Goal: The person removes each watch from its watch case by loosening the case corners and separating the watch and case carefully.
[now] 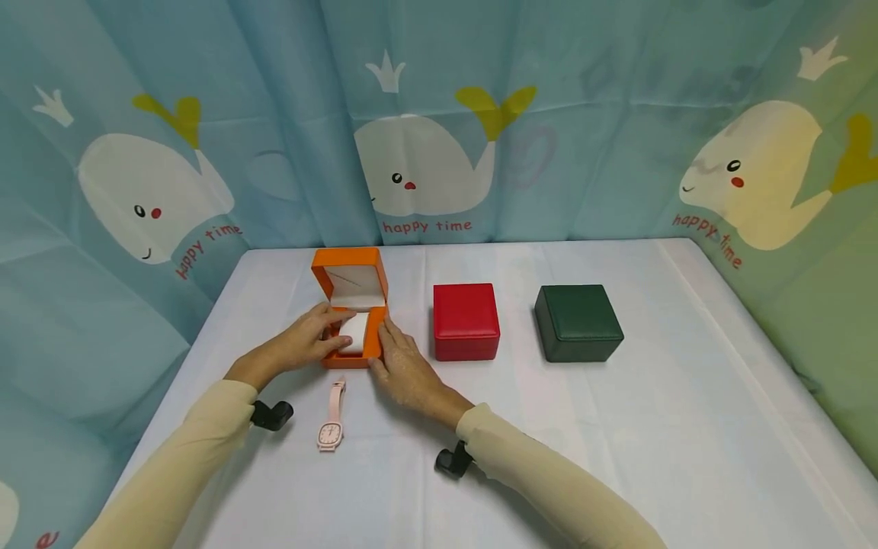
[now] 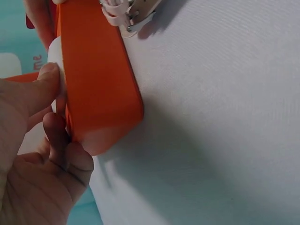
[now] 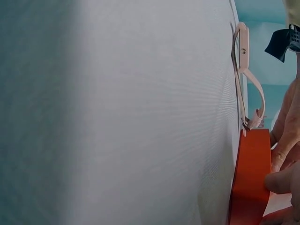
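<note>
An orange box (image 1: 350,305) stands open on the table, its lid up, with a white cushion (image 1: 357,334) in its base. My left hand (image 1: 334,332) reaches in from the left and pinches that cushion; the left wrist view shows thumb and fingers (image 2: 47,101) at the cushion (image 2: 55,51) above the orange wall (image 2: 98,84). My right hand (image 1: 384,345) lies against the box's right front corner with fairly straight fingers. Its fingertip (image 3: 280,182) touches the orange rim (image 3: 251,180). A pink wristwatch (image 1: 331,421) lies flat just in front of the box, also in the right wrist view (image 3: 244,75).
A shut red box (image 1: 466,320) stands right of the orange one, and a shut dark green box (image 1: 578,322) further right. A white cloth covers the table (image 1: 617,457). Blue whale-print curtains hang behind and at both sides.
</note>
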`<control>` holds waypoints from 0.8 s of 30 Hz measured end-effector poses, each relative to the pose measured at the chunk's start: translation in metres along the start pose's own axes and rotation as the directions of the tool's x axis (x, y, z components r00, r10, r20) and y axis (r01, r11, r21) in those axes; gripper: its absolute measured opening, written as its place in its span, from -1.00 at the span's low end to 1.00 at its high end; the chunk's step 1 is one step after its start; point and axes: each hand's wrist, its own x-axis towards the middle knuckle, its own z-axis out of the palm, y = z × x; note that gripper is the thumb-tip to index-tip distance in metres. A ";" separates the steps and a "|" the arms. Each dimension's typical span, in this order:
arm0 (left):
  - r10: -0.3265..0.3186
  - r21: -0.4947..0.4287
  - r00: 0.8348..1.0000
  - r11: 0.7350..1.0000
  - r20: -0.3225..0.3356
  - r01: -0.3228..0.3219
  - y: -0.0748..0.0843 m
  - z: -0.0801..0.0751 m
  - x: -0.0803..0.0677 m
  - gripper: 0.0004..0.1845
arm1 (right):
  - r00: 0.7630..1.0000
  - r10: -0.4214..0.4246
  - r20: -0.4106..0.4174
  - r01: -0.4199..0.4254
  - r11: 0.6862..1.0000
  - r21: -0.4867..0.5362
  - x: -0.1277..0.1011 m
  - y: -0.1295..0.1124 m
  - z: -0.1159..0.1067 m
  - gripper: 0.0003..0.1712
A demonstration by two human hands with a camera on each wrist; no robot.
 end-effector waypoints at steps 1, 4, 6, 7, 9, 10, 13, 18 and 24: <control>0.006 0.004 1.000 1.000 -0.009 -0.006 0.000 0.000 0.000 -0.46 | 1.000 -0.002 0.002 0.002 1.000 0.001 0.000 0.000 0.000 -0.23; 0.008 0.015 1.000 1.000 -0.023 -0.007 0.001 0.002 0.000 -0.46 | 1.000 -0.011 0.001 0.011 1.000 -0.004 0.002 0.000 -0.002 -0.23; -0.008 0.042 1.000 0.999 -0.013 0.008 0.002 0.003 -0.001 -0.45 | 1.000 -0.014 0.002 0.014 1.000 -0.008 0.002 0.000 -0.002 -0.23; -0.020 0.065 1.000 0.998 -0.006 0.021 0.004 0.003 -0.001 -0.44 | 1.000 -0.013 0.004 0.013 1.000 -0.006 0.002 0.000 -0.003 -0.23; -0.054 0.125 0.999 0.991 -0.003 0.054 0.007 0.002 -0.004 -0.43 | 1.000 -0.014 0.009 0.014 1.000 -0.002 0.003 0.000 -0.003 -0.22; -0.064 0.156 0.998 0.986 -0.013 0.065 0.009 0.002 -0.005 -0.43 | 1.000 -0.015 0.009 0.015 1.000 -0.001 0.002 0.000 -0.003 -0.23; -0.041 0.226 0.995 0.972 -0.088 0.060 0.016 -0.002 -0.007 -0.49 | 1.000 -0.016 0.010 0.016 1.000 -0.002 0.002 0.001 -0.003 -0.23; 0.117 0.260 0.961 0.964 -0.252 -0.049 0.028 -0.009 -0.005 -0.70 | 1.000 -0.008 0.010 0.008 1.000 0.002 0.002 0.001 -0.004 -0.24; 0.348 0.303 0.836 0.925 -0.425 -0.231 0.036 -0.024 0.006 -0.81 | 1.000 -0.007 0.009 0.007 1.000 0.008 0.002 0.001 -0.005 -0.22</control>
